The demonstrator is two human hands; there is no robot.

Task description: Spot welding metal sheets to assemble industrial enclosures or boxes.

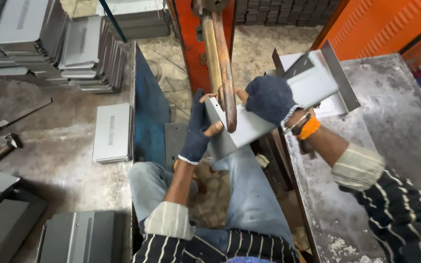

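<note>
A bent grey sheet-metal panel (249, 124) lies slanted at the centre of the view, its low end at 7 o'clock over the person's lap and its high end at 2 o'clock over the corner of a worn metal workbench (391, 122). The left hand (197, 130), in a dark fingerless knit glove, has its fingers curled tight round the panel's lower left edge, bare fingertips pressed on the face. The right hand (270, 99), gloved the same way, is closed on the panel's upper part, with an orange band (310, 127) at the wrist. Two copper-coloured bars (221, 68), smooth and tarnished, come down from 12 o'clock; the tip of the nearer one meets the panel between the hands. They hang from an orange-painted machine frame (186, 39).

At 2 o'clock, behind the right hand, more folded grey pieces (337, 73) sit on the bench with raised flanges. The bench top is scratched and speckled with white dust toward 5 o'clock, and open along its right half. At 9 o'clock a blue metal wall (147, 112) bounds the seat, leaving a narrow gap around the knees in pale jeans (249, 195).

Beyond it, on the stained concrete floor, one flat grey panel with a slotted vent (112, 132) lies alone. Stacks of like panels (49, 44) stand at 10 o'clock and others (81, 237) at 7 o'clock. Two hammers (1, 141) lie at the left edge.
</note>
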